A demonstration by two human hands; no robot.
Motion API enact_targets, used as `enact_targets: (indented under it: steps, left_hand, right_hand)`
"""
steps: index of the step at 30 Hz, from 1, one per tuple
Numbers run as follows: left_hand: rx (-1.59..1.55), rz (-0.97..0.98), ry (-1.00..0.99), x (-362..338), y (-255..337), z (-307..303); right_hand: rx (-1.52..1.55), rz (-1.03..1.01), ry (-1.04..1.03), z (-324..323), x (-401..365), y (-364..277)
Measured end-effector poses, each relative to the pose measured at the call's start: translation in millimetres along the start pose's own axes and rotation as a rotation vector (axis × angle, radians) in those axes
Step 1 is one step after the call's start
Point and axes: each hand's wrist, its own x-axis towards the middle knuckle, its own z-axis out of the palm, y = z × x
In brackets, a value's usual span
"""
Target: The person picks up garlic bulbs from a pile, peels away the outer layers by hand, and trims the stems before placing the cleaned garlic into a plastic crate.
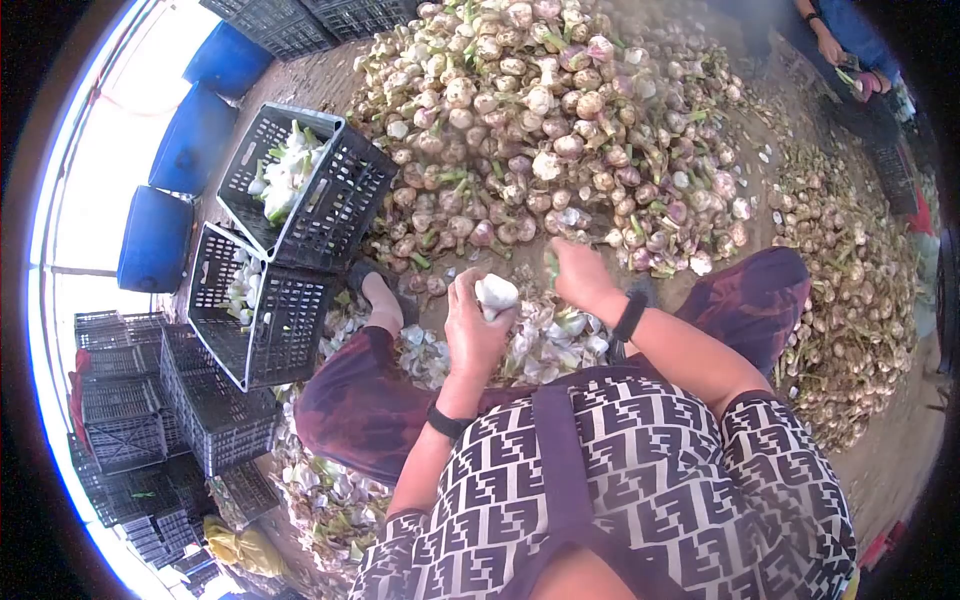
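My left hand [474, 332] is closed round a white garlic bulb [496, 292], which sticks out past the thumb and fingertips. To its right, my right hand [582, 276] has its fingers curled together, apart from the bulb. A small greenish bit shows at those fingers, too little to name. Below and between both hands, pale garlic skins [545, 340] lie on the ground between my legs. Just beyond the hands rises a large heap of unpeeled garlic bulbs [540, 120], some with green stems.
Two black plastic crates [345, 190] at my left hold white garlic. Blue barrels [157, 240] stand behind them, and stacked crates [215, 400] sit at lower left. A second garlic heap [840, 300] spreads along the right. Another person's hand [832, 48] shows at upper right.
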Motion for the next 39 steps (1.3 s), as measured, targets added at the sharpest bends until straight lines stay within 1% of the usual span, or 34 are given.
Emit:
enact_targets:
  steps: [1, 2, 4, 5, 7, 8, 9, 10, 11, 12, 13, 14, 15, 16, 17, 19, 21, 23, 24, 25, 27, 28, 29, 31, 32, 33, 35, 36, 37, 38, 39]
  left_hand:
    - [-0.012, 0.017, 0.018, 1, -7, 2]
    - [-0.229, -0.042, 0.024, 2, -16, 10]
    - [-0.672, -0.161, 0.020, 6, -25, 25]
    - [-0.901, -0.473, -0.077, 8, -24, 21]
    - [-1.261, -0.834, -0.118, 26, -42, 18]
    - [-1.524, -0.978, -0.143, 38, -61, 13]
    - [-1.499, -0.899, 0.000, 54, -47, -5]
    - [-1.636, -0.707, -0.022, 76, -62, -25]
    - [-1.724, -0.499, 0.110, 96, -67, -51]
    - [-1.591, -0.327, 0.416, 116, -51, -68]
    - [-1.770, -0.479, 0.500, 137, -65, -101]
    - [-2.078, -0.475, 0.443, 150, -78, -124]
    - [-1.985, -0.498, 0.603, 154, -57, -132]
    - [-1.781, -0.483, 0.583, 152, -51, -131]
    - [-1.579, -0.466, 0.556, 145, -49, -130]
    - [-1.345, -0.433, 0.471, 116, -24, -109]
    - [-1.359, -0.418, 0.262, 84, -17, -80]
    - [-1.304, -0.621, 0.189, 59, -4, -45]
    - [-1.251, -0.696, 0.131, 50, -8, -34]
    - [-1.200, -0.766, 0.077, 42, -16, -22]
    - [-1.107, -0.764, 0.035, 30, -37, -2]
    - [-1.008, -0.751, 0.005, 25, -40, 6]
    - [-1.079, -0.758, -0.028, 21, -42, 15]
    - [-1.052, -0.804, -0.184, 22, -29, 26]
    - [-1.031, -0.766, -0.255, 21, -33, 32]
    - [-1.008, -0.729, -0.326, 20, -39, 39]
    - [-0.966, -0.673, -0.341, 25, -47, 43]
    - [-0.964, -0.645, -0.341, 25, -57, 47]
    - [-0.966, -0.620, -0.337, 25, -65, 52]
    - [-0.883, -0.573, -0.274, 25, -71, 57]
    - [-0.949, -0.559, -0.278, 26, -68, 55]
  right_hand:
    - [-0.010, 0.048, -0.052, -1, 0, 2]
    - [0.272, 0.052, -0.139, -3, -5, 4]
    - [0.212, -0.003, -0.323, 7, -18, 6]
    - [0.182, -0.028, -0.411, 14, -25, 7]
    - [-0.061, -0.014, -0.692, 34, -42, 15]
    - [-0.088, -0.087, -0.791, 40, -46, 25]
    - [-0.116, -0.162, -0.894, 50, -49, 37]
    - [-0.253, -0.109, -1.029, 83, -51, 66]
    - [-0.239, -0.066, -1.001, 88, -53, 80]
    - [-0.224, -0.025, -0.972, 88, -55, 94]
    - [-0.207, 0.014, -0.942, 85, -55, 105]
    - [-0.209, 0.123, -0.869, 73, -52, 106]
    - [-0.172, 0.185, -0.734, 77, -46, 120]
    - [-0.131, 0.250, -0.601, 81, -40, 135]
    - [-0.092, 0.317, -0.467, 90, -34, 150]
    - [-0.082, 0.289, -0.165, 66, -10, 137]
    - [-0.052, 0.320, -0.050, 72, 14, 146]
    - [-0.019, 0.386, -0.133, 69, 39, 143]
    - [-0.006, 0.410, -0.175, 69, 50, 143]
    - [-0.002, 0.382, -0.150, 82, 59, 155]
    - [-0.083, 0.334, -0.318, 95, 84, 173]
    - [-0.180, 0.259, -0.383, 94, 89, 172]
    - [-0.205, 0.210, -0.396, 93, 89, 169]
    - [-0.256, 0.116, -0.417, 89, 78, 162]
    - [-0.327, 0.116, -0.426, 87, 78, 160]
    - [-0.308, 0.173, -0.382, 97, 78, 168]
    - [-0.172, 0.261, -0.265, 91, 76, 154]
    - [-0.112, 0.293, -0.298, 76, 74, 137]
    - [-0.040, 0.334, -0.379, 57, 71, 117]
    - [0.239, 0.314, -0.432, 43, 64, 103]
    - [0.521, 0.291, -0.482, 30, 56, 89]
